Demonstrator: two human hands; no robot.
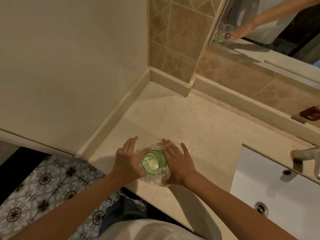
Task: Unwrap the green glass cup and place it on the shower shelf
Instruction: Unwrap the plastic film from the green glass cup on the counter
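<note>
A green glass cup (154, 162) stands upright on the beige counter (199, 125), near its front edge. Clear plastic wrap (152, 180) is crumpled around and under it. My left hand (129, 159) lies flat against the cup's left side, fingers straight and pointing away from me, thumb at the cup's near rim. My right hand (180, 160) rests on the right side in the same way, fingers spread over the wrap. Neither hand is closed around the cup. No shower shelf is in view.
A white sink (270, 193) with a drain and a metal tap (304, 154) lies to the right. A mirror (270, 26) hangs on the tiled back wall, a dark red box (310, 114) sits on the ledge. The patterned floor (43, 186) lies left, below.
</note>
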